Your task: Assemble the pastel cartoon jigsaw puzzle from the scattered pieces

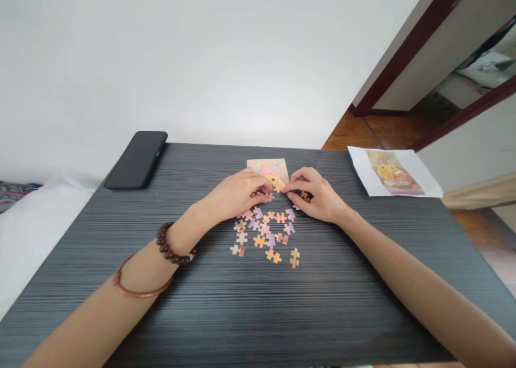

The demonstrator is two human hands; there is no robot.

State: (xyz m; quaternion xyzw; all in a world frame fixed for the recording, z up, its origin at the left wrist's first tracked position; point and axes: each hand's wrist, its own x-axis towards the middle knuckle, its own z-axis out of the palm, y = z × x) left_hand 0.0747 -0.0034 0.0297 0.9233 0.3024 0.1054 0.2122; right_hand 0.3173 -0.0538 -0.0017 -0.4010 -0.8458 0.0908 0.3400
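A partly joined jigsaw puzzle (268,167) with a pink and yellow picture lies near the table's far edge. At its lower left, my left hand (242,193) is closed, thumb and forefinger around a pinkish puzzle piece (269,197). My right hand (316,196) pinches at the puzzle's lower right corner; the small piece between its fingertips is mostly hidden. Loose puzzle pieces (270,240) in orange, pink and purple are scattered on the near side of both hands. A few more orange pieces (305,196) show beneath my right palm.
On the dark wood-grain table (226,309), a black phone (135,161) lies at the far left. A white sheet (363,169) with a printed yellow character picture rests at the far right edge. A white wall (226,61) rises behind the table; a doorway stands to the right.
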